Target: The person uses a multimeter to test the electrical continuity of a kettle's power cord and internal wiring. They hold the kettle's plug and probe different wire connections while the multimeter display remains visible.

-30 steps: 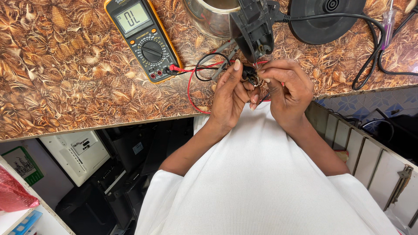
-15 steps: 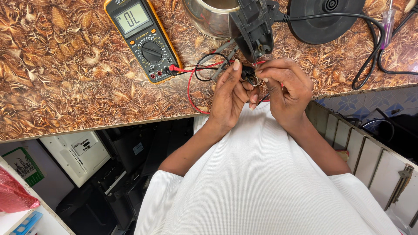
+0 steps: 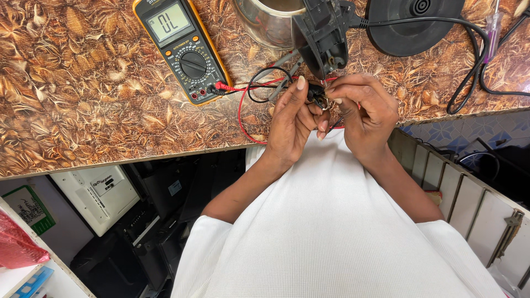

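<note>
Over the near edge of a brown patterned worktop (image 3: pixel 83 105), my left hand (image 3: pixel 292 121) and my right hand (image 3: pixel 364 110) meet around a small black electrical part (image 3: pixel 317 95) with metal terminals, each pinching it with the fingertips. Red and black test leads (image 3: pixel 245 88) run from the hands to a yellow-edged digital multimeter (image 3: pixel 182 49) lying to the left with its screen lit. Just beyond the fingers lies a steel electric kettle (image 3: pixel 265 22) with its black handle (image 3: pixel 323 33) towards me.
A black round kettle base (image 3: pixel 414 22) with its black cord (image 3: pixel 469 72) sits at the back right, beside a clear-handled screwdriver (image 3: pixel 492 27). Under the worktop stand a white box (image 3: pixel 102 193) and dark appliances. A red bag (image 3: pixel 19 243) is at the lower left.
</note>
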